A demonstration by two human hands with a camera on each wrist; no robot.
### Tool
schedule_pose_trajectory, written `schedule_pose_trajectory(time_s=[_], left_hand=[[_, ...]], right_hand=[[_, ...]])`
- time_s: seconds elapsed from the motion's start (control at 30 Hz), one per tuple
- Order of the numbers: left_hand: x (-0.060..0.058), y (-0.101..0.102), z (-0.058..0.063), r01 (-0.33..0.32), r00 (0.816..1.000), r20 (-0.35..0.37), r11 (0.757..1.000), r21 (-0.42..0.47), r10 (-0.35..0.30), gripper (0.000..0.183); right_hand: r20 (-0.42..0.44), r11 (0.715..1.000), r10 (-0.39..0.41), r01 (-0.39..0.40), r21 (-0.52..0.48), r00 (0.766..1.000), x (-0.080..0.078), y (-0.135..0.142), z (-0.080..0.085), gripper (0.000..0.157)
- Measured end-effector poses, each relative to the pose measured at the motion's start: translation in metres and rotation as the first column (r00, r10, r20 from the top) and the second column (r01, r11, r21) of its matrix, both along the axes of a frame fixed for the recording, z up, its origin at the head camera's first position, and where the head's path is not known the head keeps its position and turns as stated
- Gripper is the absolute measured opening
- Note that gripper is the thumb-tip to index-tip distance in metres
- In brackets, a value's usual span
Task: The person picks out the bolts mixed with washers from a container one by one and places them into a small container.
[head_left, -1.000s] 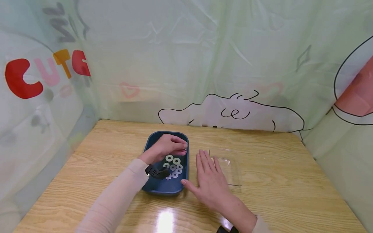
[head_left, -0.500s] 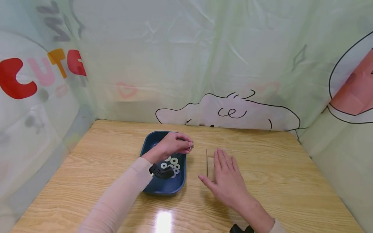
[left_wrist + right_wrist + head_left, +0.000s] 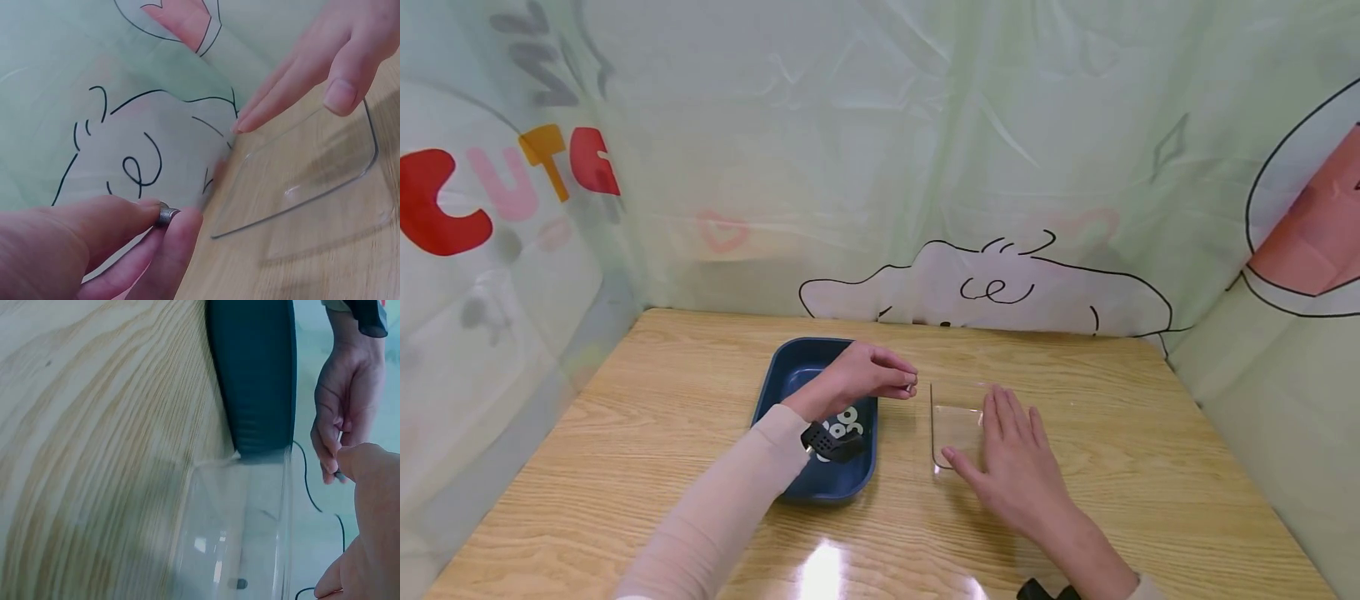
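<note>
My left hand [image 3: 876, 371] is just past the right rim of the blue tray [image 3: 842, 483], pinching a small metal piece [image 3: 166, 215] between thumb and fingertips. Fine ridges run round the side of this short silvery cylinder; its exact kind does not show. Right of the tray sits a clear plastic box [image 3: 955, 437], its dark-looking edge facing my left hand. My right hand [image 3: 1022, 458] lies over the box's right side with fingers straight and thumb spread toward the near rim. Several flat washers [image 3: 848, 415] lie in the tray, partly hidden by the left wrist strap.
The wooden table [image 3: 1150, 467] stretches to both sides of the tray and box. A pale printed curtain [image 3: 760, 167] hangs along the table's back and both sides. Each wrist wears a black strap [image 3: 835, 442].
My left hand has moved right with the metal piece, from above the tray to beyond its right rim. My right hand has slid right, from the box's left side to its right side.
</note>
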State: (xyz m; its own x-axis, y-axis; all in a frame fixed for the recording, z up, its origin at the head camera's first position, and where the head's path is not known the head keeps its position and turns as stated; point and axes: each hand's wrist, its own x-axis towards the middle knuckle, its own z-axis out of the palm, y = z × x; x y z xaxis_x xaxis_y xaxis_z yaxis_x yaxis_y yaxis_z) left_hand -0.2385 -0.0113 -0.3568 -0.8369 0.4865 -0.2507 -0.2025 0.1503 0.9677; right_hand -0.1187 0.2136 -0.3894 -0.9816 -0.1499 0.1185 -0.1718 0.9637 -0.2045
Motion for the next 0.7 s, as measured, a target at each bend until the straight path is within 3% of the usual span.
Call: schedule_pose_trajectory(time_s=[0.7], left_hand=[[0.006, 0.028, -0.005, 0.047, 0.999, 0.002, 0.999, -0.020, -0.047, 0.019]], right_hand=[[0.002, 0.997, -0.074, 0.074, -0.008, 0.997, -0.001, 0.024, -0.023, 0.102]])
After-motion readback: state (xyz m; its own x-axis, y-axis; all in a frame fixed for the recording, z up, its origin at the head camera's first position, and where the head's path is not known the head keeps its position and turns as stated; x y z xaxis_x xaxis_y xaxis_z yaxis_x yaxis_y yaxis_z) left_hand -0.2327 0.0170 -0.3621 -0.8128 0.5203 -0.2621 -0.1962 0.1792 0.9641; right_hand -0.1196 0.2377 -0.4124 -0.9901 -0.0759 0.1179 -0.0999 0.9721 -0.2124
